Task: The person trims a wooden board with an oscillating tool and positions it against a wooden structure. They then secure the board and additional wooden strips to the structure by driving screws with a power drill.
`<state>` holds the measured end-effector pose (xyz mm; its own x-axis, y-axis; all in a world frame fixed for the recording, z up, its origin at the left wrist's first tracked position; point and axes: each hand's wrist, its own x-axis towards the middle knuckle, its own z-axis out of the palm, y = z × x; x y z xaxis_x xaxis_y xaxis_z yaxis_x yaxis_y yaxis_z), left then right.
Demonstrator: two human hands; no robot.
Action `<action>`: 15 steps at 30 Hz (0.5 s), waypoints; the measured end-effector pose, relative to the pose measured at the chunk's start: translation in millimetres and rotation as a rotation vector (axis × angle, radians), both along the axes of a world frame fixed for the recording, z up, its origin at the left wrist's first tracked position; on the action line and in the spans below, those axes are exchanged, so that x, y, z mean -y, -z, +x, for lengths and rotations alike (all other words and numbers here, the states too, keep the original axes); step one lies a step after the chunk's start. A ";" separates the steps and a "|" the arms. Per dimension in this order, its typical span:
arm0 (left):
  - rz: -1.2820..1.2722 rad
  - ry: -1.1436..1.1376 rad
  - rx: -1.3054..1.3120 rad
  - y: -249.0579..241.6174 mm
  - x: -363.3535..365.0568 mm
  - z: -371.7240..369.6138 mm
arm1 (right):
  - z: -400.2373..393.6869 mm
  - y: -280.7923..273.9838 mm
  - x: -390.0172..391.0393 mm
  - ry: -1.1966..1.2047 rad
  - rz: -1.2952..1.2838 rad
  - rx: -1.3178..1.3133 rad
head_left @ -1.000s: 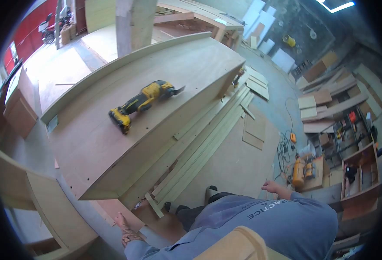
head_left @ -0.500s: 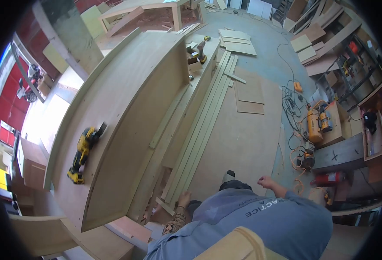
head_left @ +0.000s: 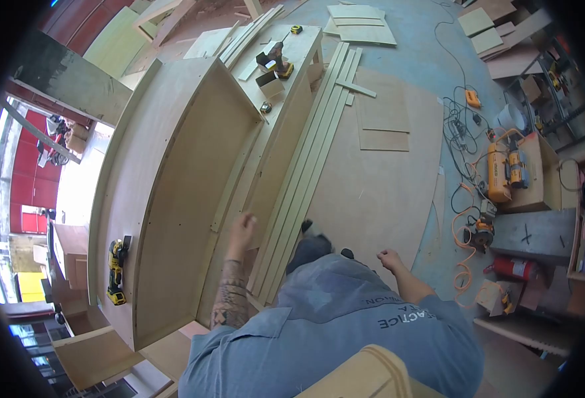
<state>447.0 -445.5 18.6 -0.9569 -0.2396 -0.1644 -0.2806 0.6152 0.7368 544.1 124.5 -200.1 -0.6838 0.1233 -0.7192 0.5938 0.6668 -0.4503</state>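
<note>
In the head view, the left hand [head_left: 241,232] is raised with its fingers loosely curled; whether they grip something small cannot be told. They appear over the lower part of a narrow wooden unit [head_left: 292,50], and contact with it is unclear. Just left of these fingers stands a large open wooden carcass [head_left: 196,152], with a yellow-and-black multi-tool [head_left: 116,272] on its outer panel, well apart from the fingers. Farther ahead of them, a drill [head_left: 280,65] and a yellow-and-black tape measure [head_left: 297,29] rest on the narrow unit. To their right run long pale strips [head_left: 309,159], with a short strip [head_left: 356,88] slanting across the far end.

The fingers of the right hand [head_left: 389,259] are bent inward, their grip too small to make out. They hang over a plywood sheet [head_left: 345,205]; two thin panels [head_left: 383,113] lie ahead of them, and an orange compressor [head_left: 500,172] stands well to their right.
</note>
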 end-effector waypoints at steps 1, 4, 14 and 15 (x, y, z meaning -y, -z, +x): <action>-0.059 -0.015 -0.041 -31.9 10.0 -25.4 | -18.7 -9.8 7.3 -0.013 0.004 0.004; -0.149 -0.133 -0.271 -130.0 33.5 -94.7 | -88.1 -42.3 22.9 -0.154 -0.008 0.067; -0.083 -0.182 -0.605 -241.7 97.6 -371.6 | -343.9 -115.9 8.8 0.110 -0.053 -0.053; -0.098 -0.153 -0.592 -245.9 99.8 -401.9 | -370.3 -113.5 8.3 0.136 -0.065 -0.054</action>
